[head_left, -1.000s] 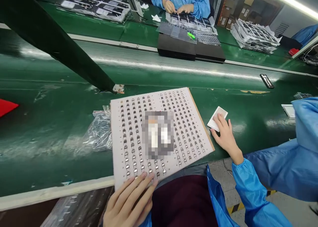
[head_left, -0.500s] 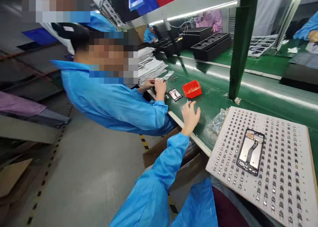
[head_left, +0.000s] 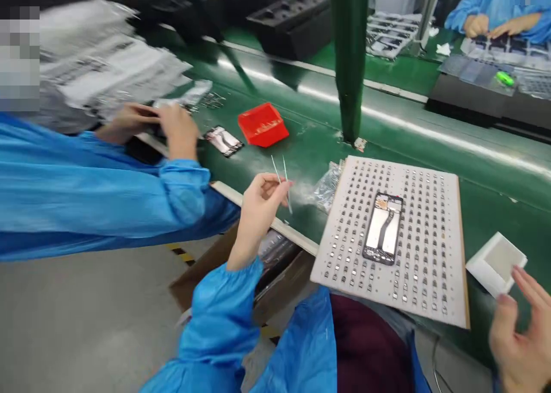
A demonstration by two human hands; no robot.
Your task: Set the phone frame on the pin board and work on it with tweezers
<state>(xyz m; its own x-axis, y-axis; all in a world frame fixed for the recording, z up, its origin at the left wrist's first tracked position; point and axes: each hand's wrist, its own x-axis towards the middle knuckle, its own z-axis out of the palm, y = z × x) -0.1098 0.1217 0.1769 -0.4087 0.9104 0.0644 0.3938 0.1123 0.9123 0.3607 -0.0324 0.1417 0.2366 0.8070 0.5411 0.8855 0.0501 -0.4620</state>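
Note:
My left hand (head_left: 258, 206) is raised over the near edge of the green belt, pinched on a pair of thin metal tweezers (head_left: 282, 178) whose tips point up. To its right lies a white board (head_left: 434, 209) covered with several rows of small metal parts. A black phone frame (head_left: 383, 228) rests on the middle of that board. My right hand (head_left: 519, 330) hangs at the lower right corner with fingers apart and nothing in it, just below a small white tray (head_left: 496, 264).
A co-worker in a blue sleeve (head_left: 99, 192) works at the left beside a phone part (head_left: 222, 140) and a red bin (head_left: 262, 126). A green post (head_left: 348, 60) stands behind the board. Crumpled plastic (head_left: 325, 189) lies left of the board. Black trays (head_left: 288, 20) sit beyond.
My left hand has left the board's near edge, reached left over the belt and picked up the tweezers. My right hand has come off the white tray. My view swung left, then partly back.

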